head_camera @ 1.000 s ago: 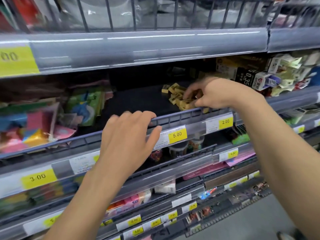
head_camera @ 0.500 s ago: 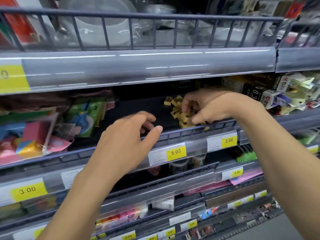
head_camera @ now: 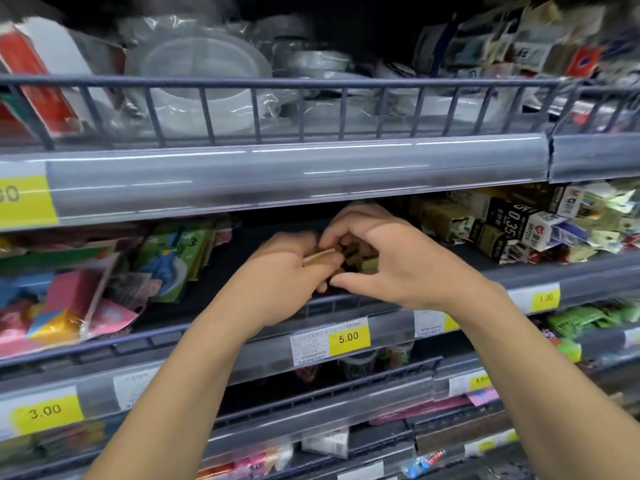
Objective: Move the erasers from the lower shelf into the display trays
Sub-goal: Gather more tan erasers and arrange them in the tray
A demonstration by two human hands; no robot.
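Observation:
Both hands meet over a small pile of yellow-and-black erasers (head_camera: 360, 259) on the dark floor of the middle shelf (head_camera: 207, 282). My left hand (head_camera: 280, 275) has its fingers curled round a tan eraser (head_camera: 317, 257) at the pile's left side. My right hand (head_camera: 391, 258) cups over the pile from the right, fingers and thumb curled round several erasers. Most of the pile is hidden under the two hands.
A low wire rail with price tags (head_camera: 348, 337) runs along the shelf's front. Bagged coloured stationery (head_camera: 62, 299) fills the shelf's left; small boxes and packets (head_camera: 519, 226) crowd the right. The shelf edge above (head_camera: 277, 174) hangs close over my hands. More shelves lie below.
My left hand has left the front rail and reached into the shelf to join my right hand at the eraser pile, and now holds an eraser. The view has tilted upward.

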